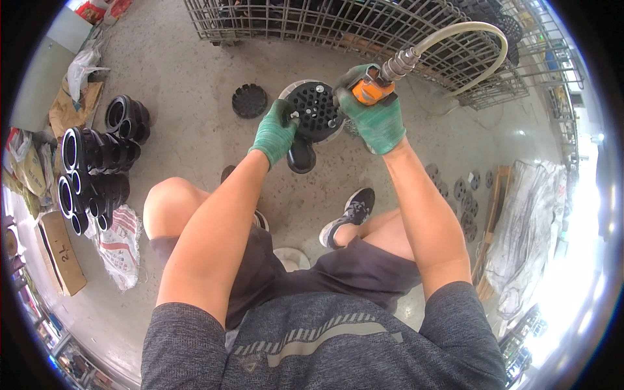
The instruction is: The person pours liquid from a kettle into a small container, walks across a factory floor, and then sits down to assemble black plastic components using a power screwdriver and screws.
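Stack of black pipe fittings [97, 172] on the concrete floor [188, 78] far left, left hand [276, 133] in green glove grasping the perforated black disc part [316, 110] held above the floor, right hand [374, 107] clenched around an orange air tool [370, 91], hose [468, 45] looping right, wire cage [338, 26] behind.

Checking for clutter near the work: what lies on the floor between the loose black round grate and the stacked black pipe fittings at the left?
In the head view, only bare concrete floor separates the loose black grate from the stacked black fittings.
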`<state>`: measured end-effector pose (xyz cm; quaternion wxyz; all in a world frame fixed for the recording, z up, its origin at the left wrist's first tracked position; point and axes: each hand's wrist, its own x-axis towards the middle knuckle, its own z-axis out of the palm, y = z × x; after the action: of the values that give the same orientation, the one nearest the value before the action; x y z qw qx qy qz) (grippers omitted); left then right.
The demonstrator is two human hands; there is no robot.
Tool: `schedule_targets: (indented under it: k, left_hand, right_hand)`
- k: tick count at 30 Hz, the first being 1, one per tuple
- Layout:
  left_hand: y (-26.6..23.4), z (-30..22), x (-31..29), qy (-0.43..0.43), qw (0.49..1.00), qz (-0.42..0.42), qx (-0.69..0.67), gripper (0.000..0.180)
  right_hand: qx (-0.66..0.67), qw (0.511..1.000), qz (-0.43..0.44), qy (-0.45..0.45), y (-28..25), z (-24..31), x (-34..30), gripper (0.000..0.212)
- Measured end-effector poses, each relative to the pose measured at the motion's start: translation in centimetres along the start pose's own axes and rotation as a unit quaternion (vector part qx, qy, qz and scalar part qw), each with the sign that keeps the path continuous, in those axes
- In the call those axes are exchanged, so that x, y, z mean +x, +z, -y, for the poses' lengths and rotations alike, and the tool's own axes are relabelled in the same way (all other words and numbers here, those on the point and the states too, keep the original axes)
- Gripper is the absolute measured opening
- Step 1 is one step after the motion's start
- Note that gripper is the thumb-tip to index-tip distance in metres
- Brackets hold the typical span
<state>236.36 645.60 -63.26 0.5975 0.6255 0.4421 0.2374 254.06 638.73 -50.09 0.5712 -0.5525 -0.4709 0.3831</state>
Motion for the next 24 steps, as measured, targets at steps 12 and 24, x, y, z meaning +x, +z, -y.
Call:
schedule_targets:
  k: [12, 24]
  left_hand:
    - [0.1, -0.1, -0.1, 0.009, 1.000, -0.012, 0.024, 0.031]
    - [0.6, 1.5, 0.3, 0.020, 1.000, -0.020, 0.000, 0.031]
  right_hand:
    - [0.006, 1.000, 0.002, -0.015, 0.2, -0.3, 0.1, 0.022]
    - [0.026, 0.999, 0.037, 0.017, 0.2, 1.0, 0.4, 0.019]
